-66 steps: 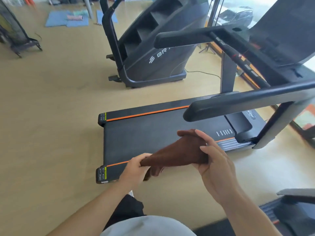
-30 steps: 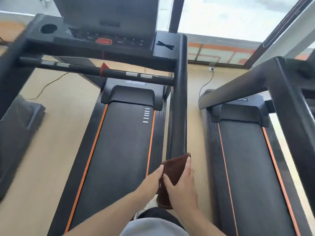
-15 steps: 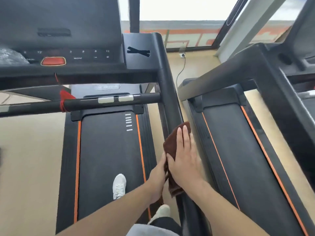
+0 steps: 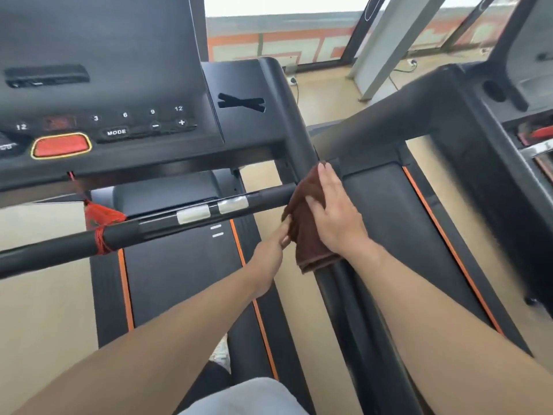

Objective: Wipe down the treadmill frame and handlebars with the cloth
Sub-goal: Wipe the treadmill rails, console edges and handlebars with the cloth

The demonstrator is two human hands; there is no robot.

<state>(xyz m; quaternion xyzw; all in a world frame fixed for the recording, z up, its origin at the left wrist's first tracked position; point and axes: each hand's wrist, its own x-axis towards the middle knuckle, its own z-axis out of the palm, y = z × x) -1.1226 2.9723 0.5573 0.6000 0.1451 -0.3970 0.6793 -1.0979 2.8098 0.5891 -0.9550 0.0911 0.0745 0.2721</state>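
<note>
A brown cloth [image 4: 305, 232] is draped over the treadmill's black right handrail [image 4: 344, 298], close to where the cross handlebar [image 4: 167, 223] joins it. My right hand [image 4: 332, 217] lies flat on top of the cloth with straight fingers, pressing it onto the rail. My left hand [image 4: 272, 250] pinches the cloth's left edge from the inner side of the rail. The console [image 4: 113, 127], with a red stop button and number keys, sits just above the handlebar.
A second treadmill [image 4: 419, 235] stands close on the right, its handrail [image 4: 389, 121] crossing just beyond my right hand. A red safety cord [image 4: 100, 218] is tied around the cross handlebar. My foot stands on the running belt [image 4: 185, 280] below. Windows lie ahead.
I have stepped onto the treadmill and moved up to the console. Both hands slid the cloth forward along the right handrail, from its near end to the junction with the cross handlebar.
</note>
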